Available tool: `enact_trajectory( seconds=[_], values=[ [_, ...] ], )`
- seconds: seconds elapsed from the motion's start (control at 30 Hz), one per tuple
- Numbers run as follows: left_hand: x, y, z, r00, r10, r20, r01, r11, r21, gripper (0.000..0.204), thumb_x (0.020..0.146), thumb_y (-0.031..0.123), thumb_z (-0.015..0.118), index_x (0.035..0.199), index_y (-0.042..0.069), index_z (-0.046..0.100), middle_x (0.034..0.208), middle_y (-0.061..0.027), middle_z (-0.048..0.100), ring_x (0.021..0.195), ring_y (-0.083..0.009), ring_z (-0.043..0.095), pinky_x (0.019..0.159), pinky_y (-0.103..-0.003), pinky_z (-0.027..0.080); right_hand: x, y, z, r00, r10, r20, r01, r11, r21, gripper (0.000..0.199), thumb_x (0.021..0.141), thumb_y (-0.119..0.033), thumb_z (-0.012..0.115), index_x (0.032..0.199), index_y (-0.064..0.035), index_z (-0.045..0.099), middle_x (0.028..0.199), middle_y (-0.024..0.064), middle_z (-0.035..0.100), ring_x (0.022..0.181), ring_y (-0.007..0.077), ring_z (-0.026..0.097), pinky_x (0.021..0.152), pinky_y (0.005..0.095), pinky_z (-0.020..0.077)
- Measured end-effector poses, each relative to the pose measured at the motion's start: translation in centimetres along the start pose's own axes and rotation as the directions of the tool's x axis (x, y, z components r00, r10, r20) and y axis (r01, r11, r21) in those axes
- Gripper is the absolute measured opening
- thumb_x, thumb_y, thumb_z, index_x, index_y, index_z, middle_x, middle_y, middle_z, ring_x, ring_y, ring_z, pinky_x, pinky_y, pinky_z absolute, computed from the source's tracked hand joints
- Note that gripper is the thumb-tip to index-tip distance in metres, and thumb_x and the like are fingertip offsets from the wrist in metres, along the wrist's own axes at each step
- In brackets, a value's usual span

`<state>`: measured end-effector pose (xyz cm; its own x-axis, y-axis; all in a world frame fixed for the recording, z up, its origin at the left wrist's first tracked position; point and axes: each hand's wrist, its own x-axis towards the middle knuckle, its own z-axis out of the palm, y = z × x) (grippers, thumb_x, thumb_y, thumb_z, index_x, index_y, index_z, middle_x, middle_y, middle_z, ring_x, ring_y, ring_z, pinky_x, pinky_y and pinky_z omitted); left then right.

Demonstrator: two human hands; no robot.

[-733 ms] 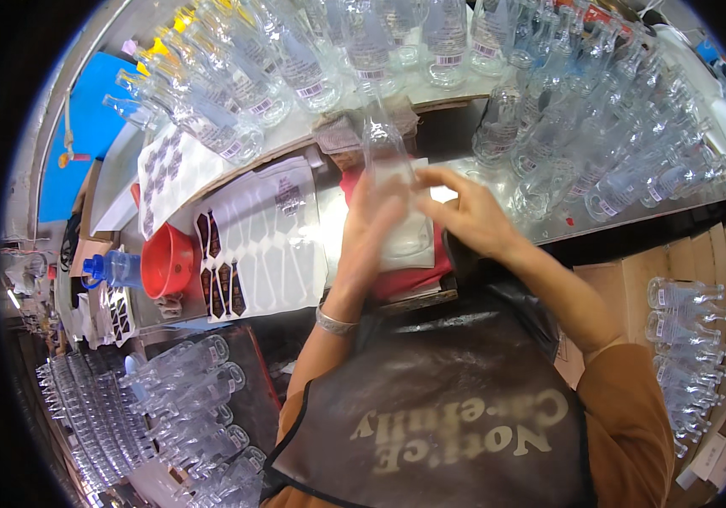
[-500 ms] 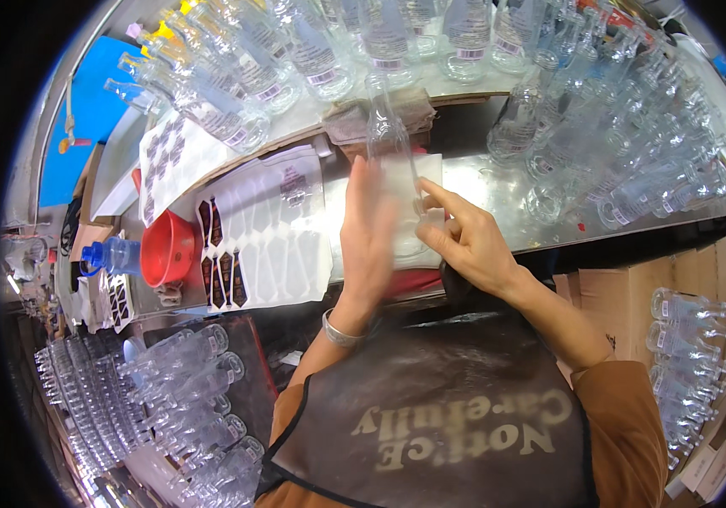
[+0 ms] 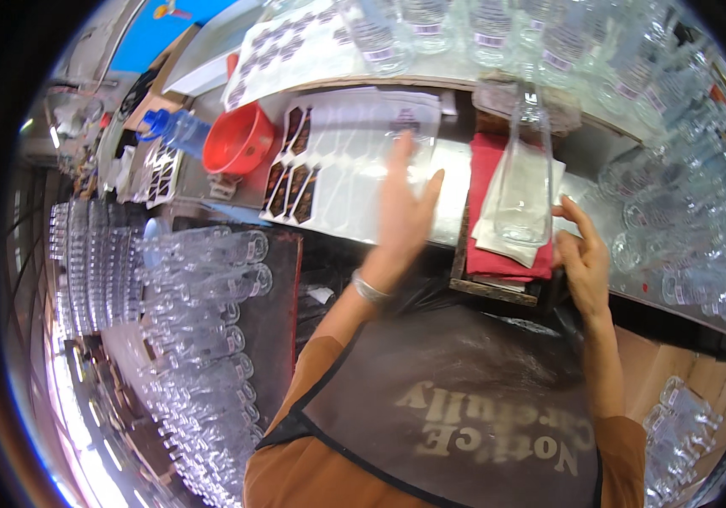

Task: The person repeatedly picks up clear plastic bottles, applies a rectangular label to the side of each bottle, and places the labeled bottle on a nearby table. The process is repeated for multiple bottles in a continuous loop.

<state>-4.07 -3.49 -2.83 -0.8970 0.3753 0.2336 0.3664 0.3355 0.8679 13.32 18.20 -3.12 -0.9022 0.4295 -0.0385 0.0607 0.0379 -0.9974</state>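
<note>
A clear glass bottle (image 3: 525, 182) lies on its side on a folded white cloth (image 3: 488, 229) over a red cloth (image 3: 483, 169), its neck pointing away from me. My right hand (image 3: 585, 258) is beside the bottle's lower right side, fingers bent and apart; whether the fingertips touch the glass I cannot tell. My left hand (image 3: 405, 212) reaches over the right part of a decal sheet (image 3: 354, 161), fingers stretched and thumb apart, smeared by motion. Its fingertips are close to a small purple printed patch (image 3: 405, 121). Dark patterned decals (image 3: 288, 188) line the sheet's left side.
A red plastic bowl (image 3: 232, 144) and a blue bottle (image 3: 175, 131) stand left of the sheet. Many glass bottles (image 3: 676, 216) crowd the far and right sides. More bottles (image 3: 202, 339) lie stacked at lower left, and cardboard (image 3: 646, 351) stands at lower right.
My left hand has left the bottle and moved left over the decal sheet. My right hand stays beside the bottle. The view has turned leftward, so the bench appears shifted right.
</note>
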Motion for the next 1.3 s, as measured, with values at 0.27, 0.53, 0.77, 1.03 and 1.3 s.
enact_trajectory(
  seconds=[0.27,0.53,0.77,1.03,1.3],
  values=[
    [-5.3,-6.1,-12.0,0.989,-0.124,-0.082,0.143,0.648,0.748,0.077,0.089,0.029,0.071,0.147,-0.009,0.037,0.151,-0.0333,0.037,0.138,-0.0472,0.04,0.113,-0.049,0.036,-0.4,1.3,-2.8,0.995,0.033,-0.096,-0.033,0.999,0.002,0.033,0.103,-0.017,0.056,0.13,0.0017,0.059,0.105,0.0082,0.069,0.063,0.0042,0.05,0.058,0.0192,0.0411],
    [-6.9,-8.0,-16.3,0.965,0.162,0.207,-0.262,0.582,0.77,0.064,0.082,0.008,0.073,0.142,0.003,0.05,0.15,-0.0202,0.044,0.132,-0.0377,0.048,0.108,-0.045,0.04,-0.1,0.4,-1.4,0.997,-0.036,-0.067,0.034,0.999,-0.025,0.028,0.103,-0.016,0.057,0.124,0.0022,0.062,0.096,0.0064,0.07,0.063,0.0042,0.049,0.058,0.0192,0.0406],
    [-6.4,-7.6,-16.3,0.994,-0.034,-0.102,0.06,0.964,0.258,0.009,0.093,0.007,0.069,0.098,0.0,0.071,0.101,-0.0051,0.073,0.093,-0.0183,0.068,0.082,-0.031,0.051,-0.7,0.9,-2.6,0.995,0.02,-0.103,-0.021,1.0,-0.016,0.025,0.102,-0.014,0.057,0.118,0.0024,0.064,0.092,0.0062,0.07,0.064,0.0047,0.051,0.06,0.0193,0.0415],
    [3.9,3.5,-4.0,0.987,0.028,0.158,0.04,0.91,-0.414,0.014,0.098,0.011,0.064,0.098,-0.001,0.07,0.115,-0.0117,0.073,0.096,-0.0097,0.063,0.085,-0.024,0.05,0.4,-1.3,-2.1,0.992,0.038,-0.123,-0.03,0.997,0.066,0.023,0.1,-0.013,0.058,0.115,0.002,0.066,0.089,0.0051,0.071,0.064,0.0043,0.052,0.06,0.0195,0.0423],
    [3.1,9.2,1.7,0.65,0.633,0.42,-0.733,0.669,0.126,0.011,0.081,0.005,0.075,0.089,0.004,0.068,0.122,-0.0145,0.069,0.12,-0.0306,0.064,0.101,-0.042,0.051,0.7,-1.7,-1.2,0.998,0.033,-0.054,-0.03,0.998,0.059,0.025,0.099,-0.017,0.061,0.115,0.0001,0.067,0.089,0.0021,0.072,0.067,0.0034,0.05,0.061,0.0205,0.0416]
  ],
)
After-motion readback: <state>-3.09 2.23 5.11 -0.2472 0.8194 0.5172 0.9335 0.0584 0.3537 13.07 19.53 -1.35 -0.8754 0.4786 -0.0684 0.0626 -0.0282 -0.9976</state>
